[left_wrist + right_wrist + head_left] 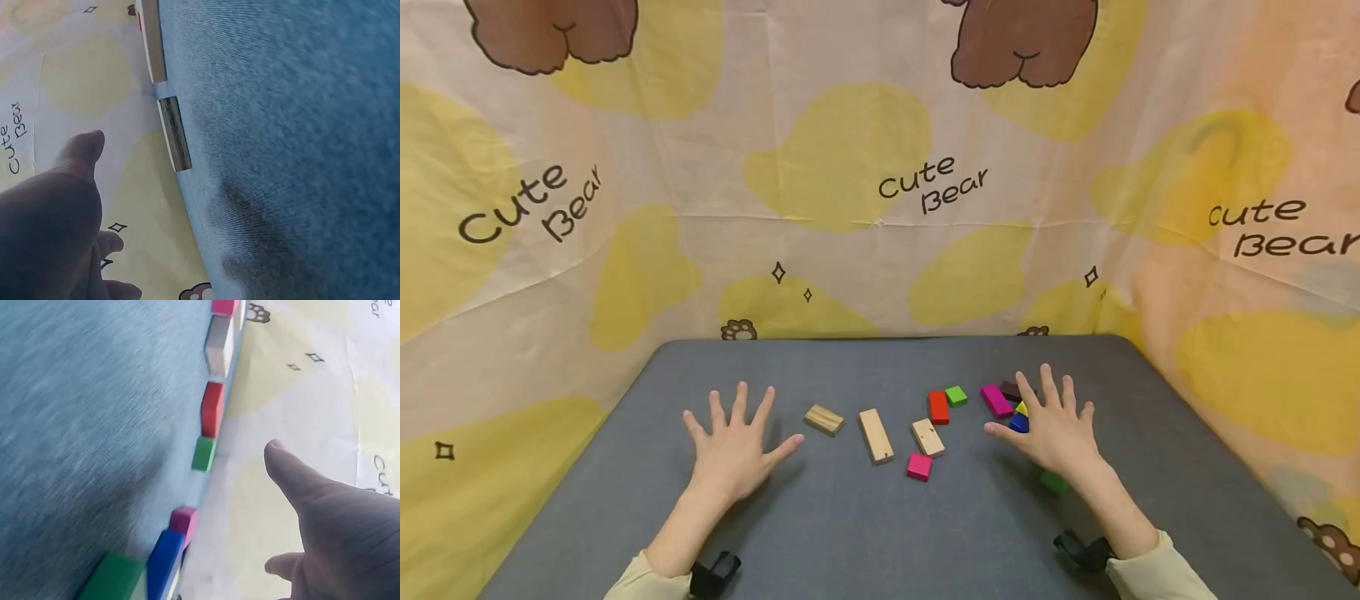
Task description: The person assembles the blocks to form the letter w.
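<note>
My left hand [735, 454] hovers over the left part of the grey table with its fingers spread and holds nothing. Nearest to it lies a short wooden block [823, 420], just right of the thumb. A longer wooden block [876, 436] and another wooden block [928, 437] lie in the middle, with a pink block [919, 467] in front. My right hand [1060, 433], also spread and holding nothing, is above the right-hand blocks. It partly hides a blue block [164, 562], a dark green block [1054, 482], a yellow block [1022, 408] and a dark brown block [1011, 391].
A magenta block [997, 402] lies left of the right fingers. Farther left, a red block [938, 407] sits beside a light green block [956, 396]. A printed cloth [835, 167] hangs behind and beside the grey table [880, 550]. Black straps [715, 575] circle both wrists.
</note>
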Demonstrator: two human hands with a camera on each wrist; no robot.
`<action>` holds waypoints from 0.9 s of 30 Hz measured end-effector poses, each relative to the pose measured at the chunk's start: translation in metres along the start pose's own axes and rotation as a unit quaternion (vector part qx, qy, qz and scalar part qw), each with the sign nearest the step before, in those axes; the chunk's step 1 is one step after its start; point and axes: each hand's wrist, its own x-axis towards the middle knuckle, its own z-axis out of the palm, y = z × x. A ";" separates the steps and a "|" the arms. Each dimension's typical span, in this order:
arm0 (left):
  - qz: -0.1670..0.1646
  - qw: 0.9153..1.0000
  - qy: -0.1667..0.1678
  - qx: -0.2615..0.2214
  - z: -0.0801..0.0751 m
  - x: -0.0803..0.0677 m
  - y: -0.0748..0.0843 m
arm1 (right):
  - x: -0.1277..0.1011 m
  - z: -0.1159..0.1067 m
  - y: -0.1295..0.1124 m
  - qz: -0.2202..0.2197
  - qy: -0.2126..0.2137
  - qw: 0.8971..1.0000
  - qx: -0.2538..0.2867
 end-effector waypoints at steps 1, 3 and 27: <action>0.000 1.000 0.001 0.000 0.000 0.000 0.001 | 0.001 0.000 -0.003 -0.003 0.002 1.000 0.000; -0.001 1.000 0.007 -0.001 0.000 0.000 0.002 | 0.002 0.000 -0.010 -0.009 0.008 1.000 0.001; 0.001 0.977 0.061 -0.205 0.006 0.015 0.021 | 0.020 0.024 -0.075 -0.106 -0.059 0.896 0.427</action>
